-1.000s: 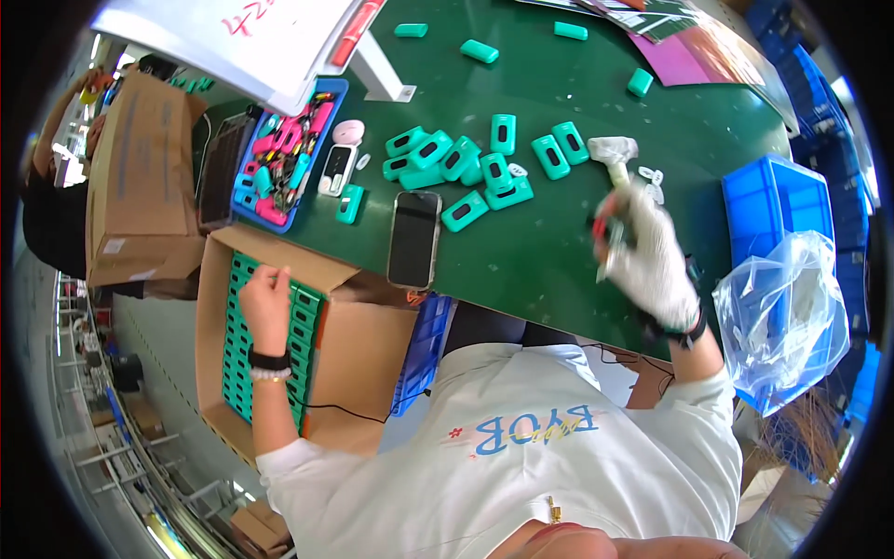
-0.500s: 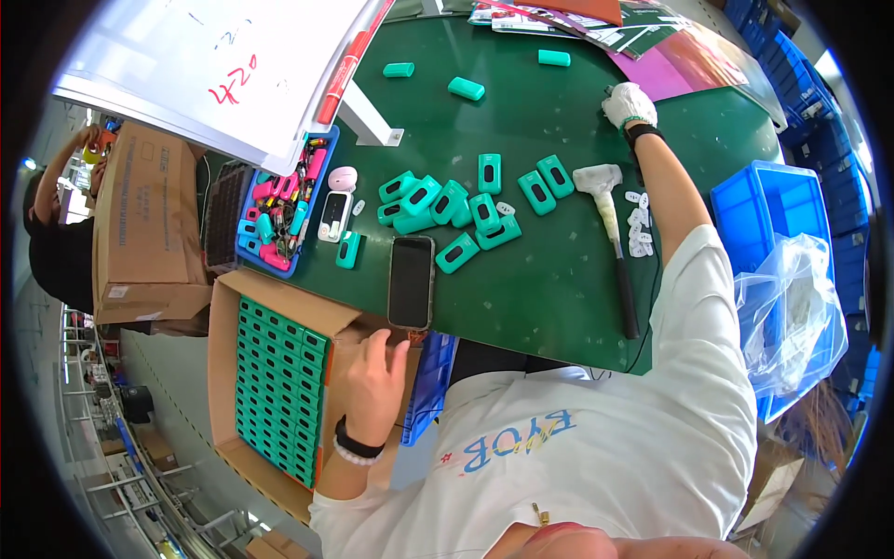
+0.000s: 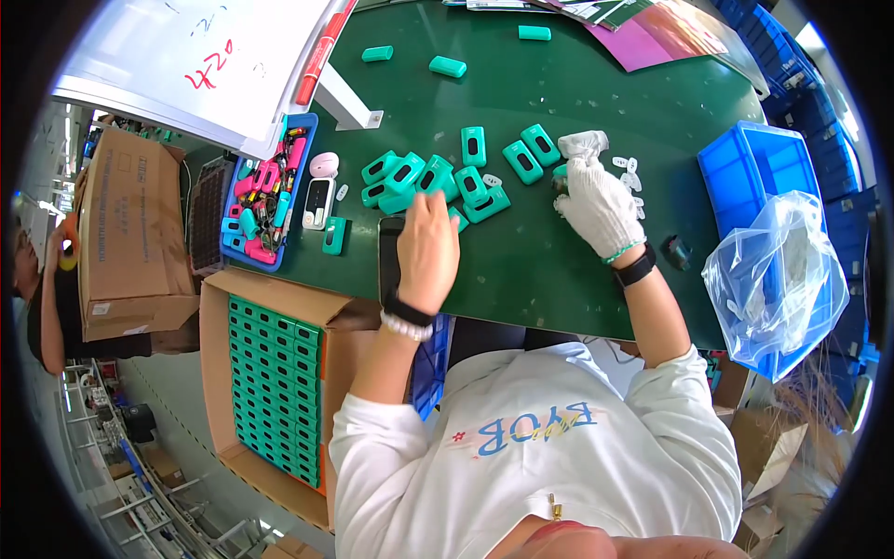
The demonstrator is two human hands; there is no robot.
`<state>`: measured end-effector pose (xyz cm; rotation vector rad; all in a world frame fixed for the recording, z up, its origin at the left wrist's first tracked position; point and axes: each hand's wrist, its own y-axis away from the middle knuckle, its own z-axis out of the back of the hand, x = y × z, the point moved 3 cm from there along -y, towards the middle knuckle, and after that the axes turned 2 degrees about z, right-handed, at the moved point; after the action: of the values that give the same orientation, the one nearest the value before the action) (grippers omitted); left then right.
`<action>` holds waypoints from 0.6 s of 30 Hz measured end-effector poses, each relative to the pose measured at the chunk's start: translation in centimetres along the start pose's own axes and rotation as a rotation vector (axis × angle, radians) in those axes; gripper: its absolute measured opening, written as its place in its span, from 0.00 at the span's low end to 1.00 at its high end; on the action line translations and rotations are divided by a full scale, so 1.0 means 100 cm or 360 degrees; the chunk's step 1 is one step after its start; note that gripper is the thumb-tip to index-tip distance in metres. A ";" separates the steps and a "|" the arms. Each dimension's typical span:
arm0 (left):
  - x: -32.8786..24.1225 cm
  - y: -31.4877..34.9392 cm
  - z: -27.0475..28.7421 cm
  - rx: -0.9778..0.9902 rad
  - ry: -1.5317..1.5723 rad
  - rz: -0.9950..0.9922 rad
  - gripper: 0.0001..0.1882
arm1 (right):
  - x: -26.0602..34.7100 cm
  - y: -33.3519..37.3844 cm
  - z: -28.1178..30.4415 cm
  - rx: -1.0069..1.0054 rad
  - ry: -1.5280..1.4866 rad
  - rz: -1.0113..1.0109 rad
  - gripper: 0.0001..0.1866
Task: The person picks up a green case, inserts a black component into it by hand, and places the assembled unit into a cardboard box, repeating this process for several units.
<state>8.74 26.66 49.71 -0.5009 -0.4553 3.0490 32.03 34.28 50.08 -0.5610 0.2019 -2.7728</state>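
My bare left hand (image 3: pixel 428 244), fingers loosely bent, is over the phone (image 3: pixel 390 256) and the near edge of a group of teal plastic cases (image 3: pixel 407 173). It partly hides one teal case (image 3: pixel 458 219); I see nothing held in it. On my right hand (image 3: pixel 599 210) is a white knit glove. That hand is closed round the handle of a mallet with a white wrapped head (image 3: pixel 584 143); most of the handle is hidden. A small teal piece (image 3: pixel 559 171) shows at the gloved fingertips, and whether they grip it is unclear.
A carton (image 3: pixel 216 363) full of stacked teal cases stands left of me. Behind it are a blue tray (image 3: pixel 307 154) of small parts and a whiteboard (image 3: pixel 200 56). Blue bins (image 3: pixel 722 172) with clear plastic stand at right. Another person's arm (image 3: pixel 52 312) is far left.
My right hand has come back from the far right of the table to the mallet. My left hand has moved from beside the carton, up and right, over the phone. The view has shifted slightly.
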 end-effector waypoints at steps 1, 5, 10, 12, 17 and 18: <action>0.003 -0.012 -0.004 -0.0143 -0.0070 0.0013 0.17 | -0.003 0.005 -0.005 -0.0030 0.0035 0.0016 0.32; 0.026 -0.042 -0.016 -0.0145 -0.0207 0.0094 0.21 | 0.017 0.025 0.021 0.0044 -0.0108 -0.0179 0.34; 0.030 -0.043 -0.017 -0.0113 -0.0047 -0.0035 0.25 | 0.017 0.057 0.038 0.0336 -0.0416 -0.0241 0.29; 0.029 -0.033 -0.014 -0.0340 0.0157 -0.0258 0.26 | 0.028 0.067 0.053 0.0337 -0.0475 -0.0070 0.25; -0.010 0.026 0.007 -0.0030 0.1455 -0.0202 0.27 | 0.054 0.085 0.079 0.0131 -0.0832 0.0091 0.19; -0.018 0.039 0.013 -0.0049 0.1440 -0.0276 0.27 | 0.059 0.085 0.082 0.0142 -0.0841 0.0095 0.19</action>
<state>10.12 22.47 50.33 -1.6016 -0.4436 2.3010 32.42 23.71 57.98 -1.2058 -0.0239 -2.4547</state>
